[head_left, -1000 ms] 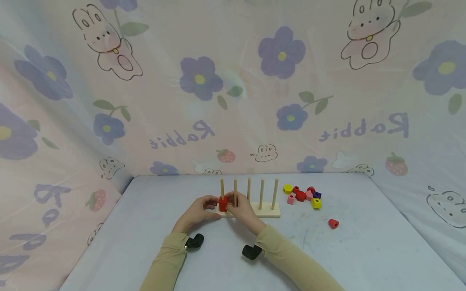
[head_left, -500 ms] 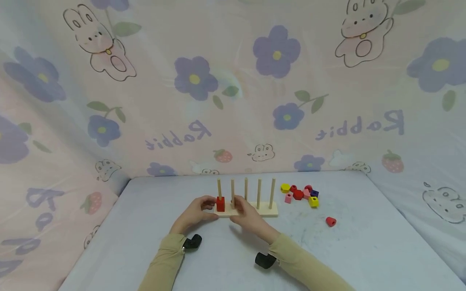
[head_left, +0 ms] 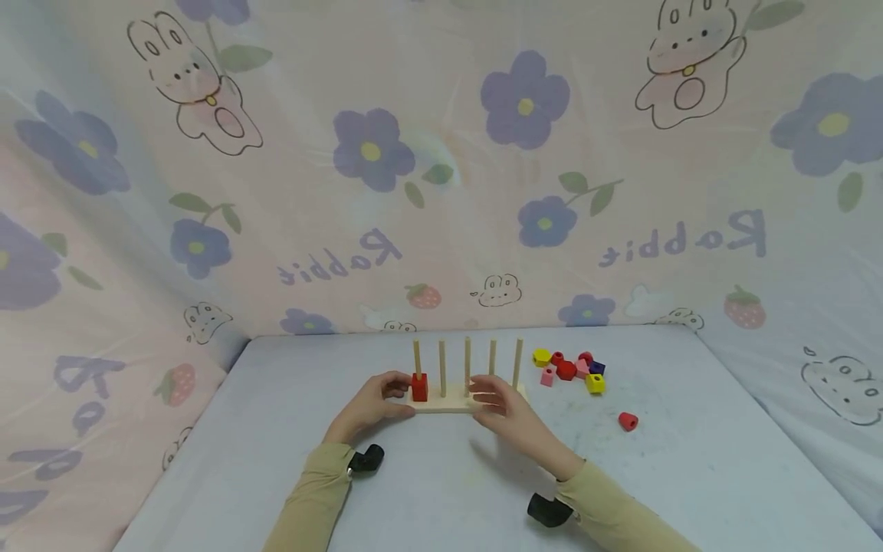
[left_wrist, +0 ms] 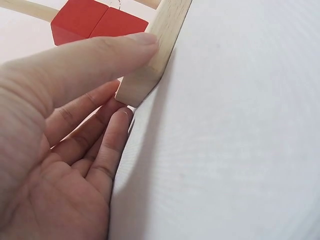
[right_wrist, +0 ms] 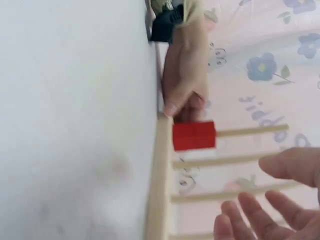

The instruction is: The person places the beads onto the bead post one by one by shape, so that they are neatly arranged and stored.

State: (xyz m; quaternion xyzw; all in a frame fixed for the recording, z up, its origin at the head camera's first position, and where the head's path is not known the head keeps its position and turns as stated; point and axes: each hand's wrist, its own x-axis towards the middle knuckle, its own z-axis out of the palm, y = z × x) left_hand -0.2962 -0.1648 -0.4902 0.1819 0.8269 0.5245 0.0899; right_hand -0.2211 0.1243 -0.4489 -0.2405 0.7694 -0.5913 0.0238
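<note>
A wooden peg stand (head_left: 448, 407) with several upright pegs stands on the table. Two red square beads (left_wrist: 80, 20) are stacked on its leftmost peg. My left hand (head_left: 369, 406) grips the left end of the stand's base, the thumb along the front edge and the fingers around the end and behind, as the left wrist view shows. My right hand (head_left: 513, 418) hovers in front of the stand's right half, fingers spread and loosely bent. Nothing lies between those fingers in the right wrist view, where the red beads (right_wrist: 194, 135) sit beyond them.
To the right of the stand lies a loose group of beads, among them a red bead (head_left: 566, 370), a yellow cube (head_left: 595, 384) and a pink bead (head_left: 547, 376). One red bead (head_left: 628, 421) lies apart, nearer the front. A printed curtain (head_left: 441, 192) surrounds the table.
My right hand has let go of the red bead on the leftmost peg and moved right along the stand. The left hand stays on the base.
</note>
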